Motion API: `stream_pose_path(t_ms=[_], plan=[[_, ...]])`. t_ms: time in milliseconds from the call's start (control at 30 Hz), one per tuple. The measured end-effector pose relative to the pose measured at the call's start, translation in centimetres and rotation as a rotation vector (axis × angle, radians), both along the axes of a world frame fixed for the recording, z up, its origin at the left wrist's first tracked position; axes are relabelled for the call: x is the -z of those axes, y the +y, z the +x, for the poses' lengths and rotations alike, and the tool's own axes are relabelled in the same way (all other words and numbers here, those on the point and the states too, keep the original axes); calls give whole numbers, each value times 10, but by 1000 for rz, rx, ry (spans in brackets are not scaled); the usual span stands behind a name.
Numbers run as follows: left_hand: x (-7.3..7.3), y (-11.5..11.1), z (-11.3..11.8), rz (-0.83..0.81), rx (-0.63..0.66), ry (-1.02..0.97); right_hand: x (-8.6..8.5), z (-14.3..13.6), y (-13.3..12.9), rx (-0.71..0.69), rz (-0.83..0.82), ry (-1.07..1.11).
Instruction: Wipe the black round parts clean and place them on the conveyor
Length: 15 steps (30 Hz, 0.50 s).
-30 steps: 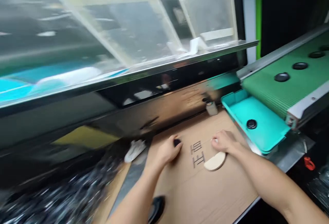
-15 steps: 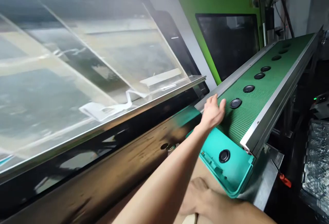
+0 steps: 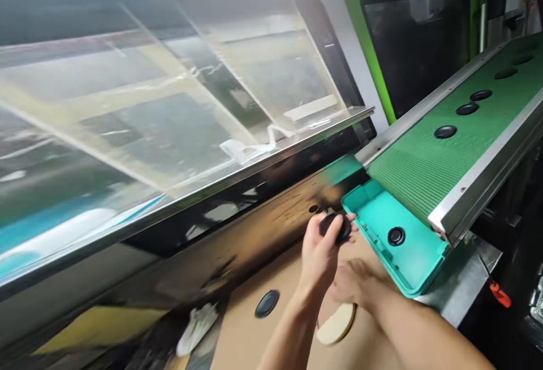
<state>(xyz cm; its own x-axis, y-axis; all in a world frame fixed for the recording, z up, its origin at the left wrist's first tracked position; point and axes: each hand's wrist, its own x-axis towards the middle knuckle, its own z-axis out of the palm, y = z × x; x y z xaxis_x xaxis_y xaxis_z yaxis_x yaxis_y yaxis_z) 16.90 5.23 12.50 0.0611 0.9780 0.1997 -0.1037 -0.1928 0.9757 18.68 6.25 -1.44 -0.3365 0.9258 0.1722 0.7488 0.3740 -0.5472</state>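
Cardboard (image 3: pixel 240 325), tray (image 3: pixel 413 265) along edge, hands (image 3: pixel 350 282) close together, left (image 3: pixel 317 254) gripping disc (image 3: pixel 345 228)

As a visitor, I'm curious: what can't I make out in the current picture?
All in the head view:
- Right hand's fingertips, and whether they hold anything: hidden by the left forearm.
- Underside of the black disc: covered by the left hand gripping it.
- Farthest discs: too dim and blurred to count.
- Green belt's far end: cut off by the picture's right edge.
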Motion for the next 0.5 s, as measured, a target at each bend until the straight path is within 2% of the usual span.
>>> stream_pose_path(t_ms=[67,133,167,233,300,333,433,500], plan=[[37,-19,-63,-130,-182,-132,-8,5,-3,-3,40,-53],[74,-32,-114,-265,-302,-302,-21,11,-10,-12,140,-92],[90,-36,-133,-324,-349,-379,-28,13,-15,-52,176,-106],[114,-39,-158,-392,-402,-511,-41,15,-28,-231,148,-153],[126,-40,-167,-402,-396,-612,-50,15,-40,-413,13,-252],[129,-39,-168,-402,-376,-654,-53,14,-45,-449,-39,-305],[128,-36,-166,-432,-319,-755,-54,9,-48,-385,-26,-360],[127,-37,-160,-450,-270,-823,-49,2,-44,-285,82,-226]])
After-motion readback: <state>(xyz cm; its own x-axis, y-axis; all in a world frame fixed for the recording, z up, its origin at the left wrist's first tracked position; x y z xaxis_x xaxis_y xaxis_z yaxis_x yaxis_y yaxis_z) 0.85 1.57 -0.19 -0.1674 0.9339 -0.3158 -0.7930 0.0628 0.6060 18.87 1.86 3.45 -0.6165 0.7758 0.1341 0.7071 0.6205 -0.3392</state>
